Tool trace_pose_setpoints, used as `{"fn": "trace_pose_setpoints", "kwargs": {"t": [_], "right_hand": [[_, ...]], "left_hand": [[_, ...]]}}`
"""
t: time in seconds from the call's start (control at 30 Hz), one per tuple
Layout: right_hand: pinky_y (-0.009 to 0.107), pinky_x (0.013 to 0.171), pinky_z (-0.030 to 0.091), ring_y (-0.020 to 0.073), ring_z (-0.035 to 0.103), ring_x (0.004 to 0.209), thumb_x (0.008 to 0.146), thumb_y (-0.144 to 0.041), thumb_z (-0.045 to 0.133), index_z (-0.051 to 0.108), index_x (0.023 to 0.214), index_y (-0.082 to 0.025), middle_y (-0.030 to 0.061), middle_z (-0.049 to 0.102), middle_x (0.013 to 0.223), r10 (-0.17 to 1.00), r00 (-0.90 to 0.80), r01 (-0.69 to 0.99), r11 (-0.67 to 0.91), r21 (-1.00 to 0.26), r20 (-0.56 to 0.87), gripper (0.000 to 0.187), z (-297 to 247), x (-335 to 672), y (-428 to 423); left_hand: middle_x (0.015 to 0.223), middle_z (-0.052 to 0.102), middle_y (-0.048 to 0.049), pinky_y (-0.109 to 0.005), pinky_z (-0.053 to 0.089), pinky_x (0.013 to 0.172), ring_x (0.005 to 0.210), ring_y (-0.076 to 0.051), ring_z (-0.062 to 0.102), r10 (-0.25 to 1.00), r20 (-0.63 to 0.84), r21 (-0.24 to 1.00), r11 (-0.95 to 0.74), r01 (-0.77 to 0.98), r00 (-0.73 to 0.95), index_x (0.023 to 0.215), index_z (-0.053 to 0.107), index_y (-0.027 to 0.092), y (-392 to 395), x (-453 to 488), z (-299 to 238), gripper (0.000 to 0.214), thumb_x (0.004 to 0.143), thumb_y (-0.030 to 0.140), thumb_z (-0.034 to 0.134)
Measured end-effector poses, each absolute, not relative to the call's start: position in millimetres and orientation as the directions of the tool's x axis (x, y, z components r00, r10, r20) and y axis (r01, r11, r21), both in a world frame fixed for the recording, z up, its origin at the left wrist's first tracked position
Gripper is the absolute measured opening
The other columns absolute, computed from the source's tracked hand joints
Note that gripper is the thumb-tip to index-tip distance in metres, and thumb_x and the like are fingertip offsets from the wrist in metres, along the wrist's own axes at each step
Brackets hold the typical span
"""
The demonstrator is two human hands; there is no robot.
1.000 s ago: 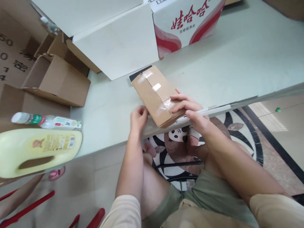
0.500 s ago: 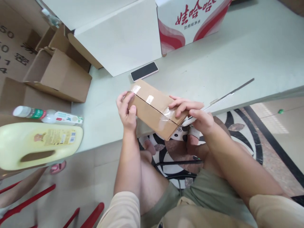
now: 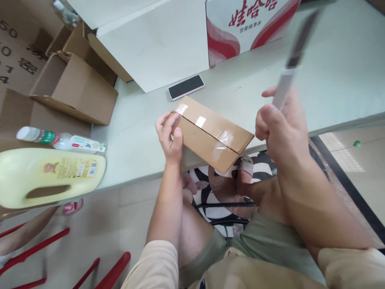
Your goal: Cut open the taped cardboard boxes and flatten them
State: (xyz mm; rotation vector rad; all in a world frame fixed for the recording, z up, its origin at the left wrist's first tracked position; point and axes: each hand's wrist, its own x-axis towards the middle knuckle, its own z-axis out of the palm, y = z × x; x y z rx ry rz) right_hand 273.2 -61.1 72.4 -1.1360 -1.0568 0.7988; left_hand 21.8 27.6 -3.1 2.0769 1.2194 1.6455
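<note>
A small brown cardboard box (image 3: pixel 207 134) lies at the table's front edge, its near corner jutting past it. Strips of clear tape cross the long seam on top, and a small white label sits beside the seam. My left hand (image 3: pixel 170 138) grips the box's left end, thumb on top. Apart from the box, to its right, my right hand (image 3: pixel 284 120) is raised and closed around the pale handle of a knife (image 3: pixel 296 56). The knife's dark blade points up and away and is blurred by motion.
A black-faced phone (image 3: pixel 186 87) lies behind the box. Farther back stand a white box (image 3: pixel 156 48) and a red-and-white carton (image 3: pixel 249 36). On the left are open cardboard boxes (image 3: pixel 81 88), a water bottle (image 3: pixel 63 140) and a yellow jug (image 3: pixel 54 176). Red chair parts (image 3: pixel 114 269) show below.
My right hand has left the box's right end and risen to the right, swinging the knife upright. The box and my left hand have shifted slightly right in view.
</note>
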Motion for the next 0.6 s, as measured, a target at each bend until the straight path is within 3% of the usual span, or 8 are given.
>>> {"fn": "trace_pose_setpoints", "kwargs": {"t": [0.07,0.13,0.27,0.4,0.5,0.6], "right_hand": [[0.026,0.042,0.025,0.0108,0.032,0.046,0.096,-0.04,0.052,0.054,0.108,-0.027,-0.0082,0.04,0.057,0.927,0.287,0.01,0.25,-0.968,0.242,0.018,79.7,273.1,-64.9],[0.025,0.046,0.03,0.011,0.039,0.05,0.097,-0.032,0.047,0.059,0.111,-0.026,-0.0063,0.046,0.06,0.945,0.208,0.08,0.242,-0.967,0.254,0.019,88.9,270.3,-71.8],[0.026,0.052,0.04,0.0111,0.05,0.057,0.092,-0.023,0.058,0.064,0.118,-0.028,-0.0043,0.059,0.071,0.933,0.155,0.315,0.266,-0.911,0.326,0.027,102.9,261.7,-85.2],[0.03,0.06,0.051,0.0112,0.057,0.061,0.088,-0.018,0.063,0.068,0.104,-0.028,-0.0021,0.07,0.092,0.86,0.244,0.481,0.294,-0.826,0.449,0.019,103.9,253.6,-85.4],[0.034,0.071,0.056,0.0159,0.067,0.072,0.086,-0.009,0.059,0.07,0.09,-0.027,-0.0014,0.073,0.087,0.816,0.227,0.58,0.326,-0.746,0.532,0.021,102.2,249.4,-81.2],[0.036,0.078,0.059,0.0196,0.074,0.086,0.087,-0.013,0.062,0.07,0.088,-0.028,-0.0004,0.076,0.09,0.805,0.161,0.548,0.408,-0.73,0.571,0.017,100.8,247.9,-78.2]], "left_hand": [[0.13,0.057,-0.0101,-0.048,0.043,0.118,0.13,-0.026,0.057,0.715,0.698,0.628,-0.641,0.441,0.045,0.122,0.071,0.025,25.8,24.4,-3.0,0.05,0.098,0.062,0.047],[0.131,0.056,-0.0104,-0.048,0.042,0.118,0.131,-0.026,0.056,0.718,0.694,0.634,-0.648,0.422,0.061,0.123,0.07,0.025,24.5,26.8,-3.2,0.051,0.098,0.063,0.046],[0.132,0.057,-0.011,-0.048,0.041,0.119,0.133,-0.027,0.055,0.727,0.682,0.636,-0.643,0.427,0.079,0.124,0.068,0.025,23.0,31.3,-3.9,0.052,0.099,0.063,0.044],[0.133,0.058,-0.0111,-0.048,0.04,0.119,0.133,-0.027,0.055,0.735,0.674,0.648,-0.637,0.417,0.076,0.13,0.06,0.026,20.8,36.3,-5.2,0.052,0.098,0.064,0.044],[0.132,0.059,-0.0109,-0.047,0.04,0.118,0.133,-0.027,0.055,0.745,0.664,0.668,-0.632,0.393,0.07,0.132,0.054,0.027,18.8,39.3,-6.9,0.05,0.098,0.063,0.044],[0.132,0.058,-0.0104,-0.047,0.038,0.119,0.134,-0.028,0.054,0.748,0.661,0.676,-0.631,0.38,0.065,0.13,0.054,0.027,17.5,40.8,-7.9,0.05,0.098,0.064,0.044]]}}
